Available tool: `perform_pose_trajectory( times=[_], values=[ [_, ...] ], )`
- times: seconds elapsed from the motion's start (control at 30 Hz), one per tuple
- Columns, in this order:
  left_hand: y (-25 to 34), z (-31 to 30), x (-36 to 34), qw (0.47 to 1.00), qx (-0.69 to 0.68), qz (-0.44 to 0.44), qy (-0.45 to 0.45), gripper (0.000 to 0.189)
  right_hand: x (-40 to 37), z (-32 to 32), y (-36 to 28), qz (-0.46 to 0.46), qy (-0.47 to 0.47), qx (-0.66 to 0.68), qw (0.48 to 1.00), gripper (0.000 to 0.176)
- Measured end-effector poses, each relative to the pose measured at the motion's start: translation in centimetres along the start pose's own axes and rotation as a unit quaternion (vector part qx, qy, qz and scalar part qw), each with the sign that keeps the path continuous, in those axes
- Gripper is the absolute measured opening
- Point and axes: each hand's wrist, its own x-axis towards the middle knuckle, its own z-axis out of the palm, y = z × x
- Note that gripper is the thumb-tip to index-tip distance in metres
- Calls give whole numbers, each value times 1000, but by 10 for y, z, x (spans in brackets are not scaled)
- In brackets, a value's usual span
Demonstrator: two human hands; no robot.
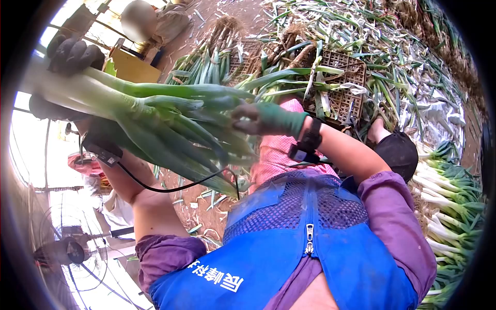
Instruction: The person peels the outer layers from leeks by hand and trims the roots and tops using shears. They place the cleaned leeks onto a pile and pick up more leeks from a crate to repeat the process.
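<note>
A bundle of large green onions (150, 103) stretches across the upper left, white stems to the left and green leaves fanning right. My left hand (75, 57), in a dark glove, is wrapped round the white stems, with part of it behind the bundle. At the leaf end is my right hand (261, 119) in a green glove with grey fingertips. Motion smears its fingers, so I cannot make out whether they grip the leaves. Black devices are strapped to both wrists, and a cable runs from the left wrist device (103, 150) below the leaves.
A brown plastic crate (346, 85) lies ahead among loose leaves. Untrimmed green onions (212, 64) with roots are piled beside it. Cleaned green onions (444, 206) lie in a row at the right. A fan (70, 250) stands at lower left. Another person (170, 23) is at the top.
</note>
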Motion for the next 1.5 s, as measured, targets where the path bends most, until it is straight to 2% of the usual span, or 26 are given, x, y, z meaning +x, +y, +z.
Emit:
perform_pose_trajectory(
  times=[0.07, 0.17, 0.23, 0.3, 0.33, 0.37, 0.43, 0.53, 0.63, 0.73, 0.77, 0.8, 0.83, 0.87, 0.97, 1.07, 1.1, 1.13, 1.17, 1.23, 1.27, 1.3, 1.37, 1.43, 1.47, 1.5],
  values=[
    [-6, -1, 3, 1000, -5, 3, -16, 49, 14, 12, -2, -40, -17, 67, 997, 45],
    [6, -23, 7, 999, 20, 15, -20, 49, 22, 15, -11, -69, 46, -17, 996, 46],
    [13, -30, 10, 1000, 16, 4, -16, 49, 16, 0, -23, 14, -3, 159, 987, 32],
    [18, -29, 1, 998, 20, 6, 55, 51, 13, -2, -10, 29, 8, 254, 967, 24],
    [19, -27, -4, 996, 34, 1, 81, 53, 14, -1, -8, 46, 24, 473, 880, 20],
    [17, -27, -8, 986, 99, 36, 133, 55, 8, -7, -3, 1, 62, 430, 901, 14],
    [11, -30, -14, 940, 224, 107, 233, 60, -5, -24, -9, 91, 120, 472, 869, 13],
    [28, -57, -35, 905, 321, 100, 259, 61, -43, -51, 12, 299, 204, 385, 849, 15],
    [36, -58, -39, 860, 391, 54, 325, 59, -81, -61, 43, 461, 116, 324, 818, 22],
    [49, -71, -33, 779, 488, 7, 394, 61, -102, -71, 48, 277, -115, -42, 953, 31],
    [49, -74, -25, 770, 489, -13, 410, 67, -94, -83, 67, 297, -132, -67, 943, 30],
    [48, -80, -20, 764, 503, -22, 403, 71, -68, -120, 71, 221, -156, -231, 935, 28],
    [47, -83, -17, 759, 516, -29, 397, 76, -42, -160, 106, 89, -145, -473, 865, 25],
    [29, -66, -12, 745, 517, -22, 420, 76, -22, -196, 94, 135, -98, -531, 831, 28],
    [10, -55, 6, 712, 609, -55, 346, 69, 23, -285, 7, 134, 160, -657, 724, 50],
    [-16, -72, 17, 685, 659, -133, 281, 62, 31, -288, -90, -95, 258, -699, 660, 79],
    [-31, -76, 18, 676, 675, -163, 246, 53, 31, -273, -123, -183, 217, -652, 703, 73],
    [-62, -63, 13, 746, 634, -127, 162, 41, 29, -266, -118, -172, 177, -647, 722, 77],
    [-84, -51, 14, 747, 632, -172, 118, 34, 27, -259, -113, -159, 137, -639, 740, 82],
    [-145, -47, 13, 769, 571, -263, 117, 63, 14, -234, -134, -192, 82, -677, 706, 82],
    [-180, -38, 3, 812, 524, -243, 84, 66, 10, -229, -129, -180, 78, -667, 719, 78],
    [-205, -15, -1, 780, 537, -309, 85, 62, 1, -226, -132, -134, 38, -698, 702, 70],
    [-268, -2, -18, 801, 501, -328, 5, 51, -14, -224, -128, -76, -46, -756, 649, 64],
    [-313, 26, -35, 796, 485, -356, -68, 52, -39, -225, -130, -63, -125, -843, 520, 60],
    [-339, 39, -41, 822, 477, -285, -127, 57, -49, -224, -113, -62, -128, -813, 565, 55],
    [-348, 51, -46, 772, 517, -334, -160, 62, -63, -223, -93, -60, -125, -781, 609, 51]
  ],
)
